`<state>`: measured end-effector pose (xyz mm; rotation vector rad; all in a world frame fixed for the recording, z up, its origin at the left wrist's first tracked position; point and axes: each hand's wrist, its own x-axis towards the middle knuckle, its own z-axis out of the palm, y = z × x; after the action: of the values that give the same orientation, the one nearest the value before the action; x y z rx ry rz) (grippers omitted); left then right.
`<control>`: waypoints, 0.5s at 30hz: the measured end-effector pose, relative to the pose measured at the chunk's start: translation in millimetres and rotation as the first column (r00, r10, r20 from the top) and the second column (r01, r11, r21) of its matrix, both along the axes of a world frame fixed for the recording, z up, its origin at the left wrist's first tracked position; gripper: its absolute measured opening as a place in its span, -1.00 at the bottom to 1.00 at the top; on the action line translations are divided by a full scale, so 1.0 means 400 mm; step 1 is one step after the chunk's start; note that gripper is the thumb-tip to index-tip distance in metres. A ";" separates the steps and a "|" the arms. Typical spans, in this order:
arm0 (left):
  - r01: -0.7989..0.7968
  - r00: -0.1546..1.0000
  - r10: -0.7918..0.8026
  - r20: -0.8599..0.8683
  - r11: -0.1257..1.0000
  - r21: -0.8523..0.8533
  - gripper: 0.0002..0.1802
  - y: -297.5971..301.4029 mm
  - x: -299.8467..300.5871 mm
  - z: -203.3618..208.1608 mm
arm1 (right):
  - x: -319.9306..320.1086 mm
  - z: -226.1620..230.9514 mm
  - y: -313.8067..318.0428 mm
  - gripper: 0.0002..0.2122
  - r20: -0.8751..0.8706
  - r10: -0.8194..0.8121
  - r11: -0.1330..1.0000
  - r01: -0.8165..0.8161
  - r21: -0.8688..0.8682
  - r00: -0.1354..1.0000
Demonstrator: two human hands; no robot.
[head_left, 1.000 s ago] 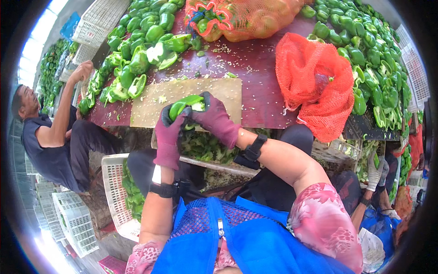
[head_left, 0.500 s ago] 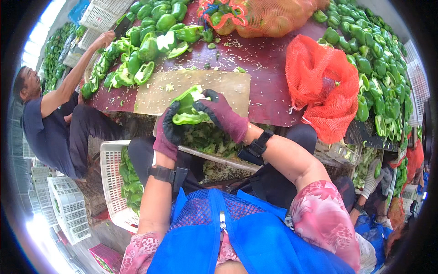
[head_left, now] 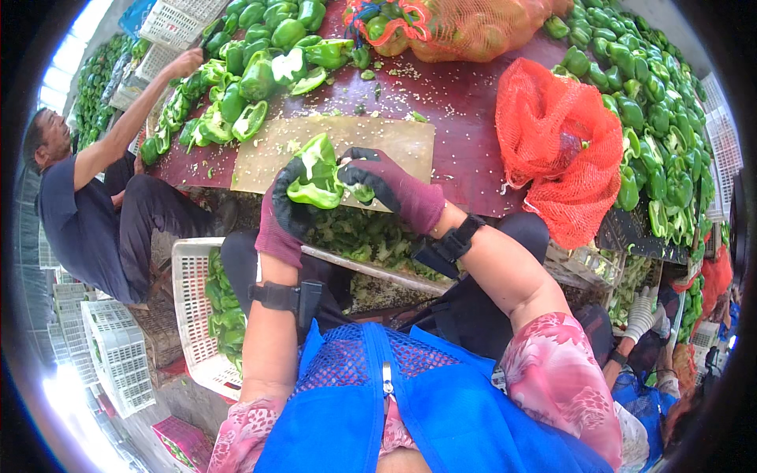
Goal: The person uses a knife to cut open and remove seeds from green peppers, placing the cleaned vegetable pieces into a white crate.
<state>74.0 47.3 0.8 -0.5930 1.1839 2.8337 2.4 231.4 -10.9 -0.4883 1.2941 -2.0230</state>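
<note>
My left hand [head_left: 285, 211], in a maroon glove with black palm and fingers, is closed round a cut-open green bell pepper [head_left: 318, 175]. The pepper's pale inner wall faces up. Close beside it, my right hand [head_left: 394, 180], gloved the same way, pinches a smaller green pepper piece [head_left: 362, 192] with a pale bit near the fingertips. Whether that piece is fully apart from the pepper I cannot tell. Both hands are over the near edge of a tan board [head_left: 260, 162], scattered with pale seeds, on the dark red table [head_left: 465, 150].
Whole and cut peppers [head_left: 256, 75] lie at the far left, and a large pepper heap [head_left: 654, 118] at the right. Net sacks, one filled [head_left: 465, 35] and one slack [head_left: 556, 150], lie on the table. A white crate [head_left: 193, 315] stands left of my legs; a co-worker [head_left: 87, 189] sits at the left.
The pepper has turned more upright in my left hand. My right hand has drawn slightly right and now shows a smaller green piece between its fingers.
</note>
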 end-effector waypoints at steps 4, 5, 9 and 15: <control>-0.005 1.000 0.004 -0.008 0.992 -0.129 -0.59 -0.015 -0.014 -0.011 | -0.015 0.072 0.032 -0.80 -0.282 0.215 0.914 -0.091 0.395 0.935; -0.126 0.988 0.141 0.068 0.973 -0.196 -0.59 -0.100 -0.021 -0.060 | -0.010 0.071 0.026 -0.76 -0.267 0.267 0.945 -0.196 0.263 0.926; -0.338 0.935 0.355 0.016 0.902 -0.269 -0.58 -0.170 -0.005 0.000 | 0.005 0.079 0.049 -0.60 -0.609 0.343 0.803 0.114 0.585 0.715; -0.222 0.962 0.272 0.018 0.821 -0.526 -0.67 -0.013 -0.015 0.025 | 0.003 0.053 0.016 -0.42 -0.836 0.200 0.578 0.628 0.522 0.511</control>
<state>68.1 42.1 11.0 -0.9477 2.0128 2.6132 3.5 237.9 10.3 -0.9165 2.8440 -1.0307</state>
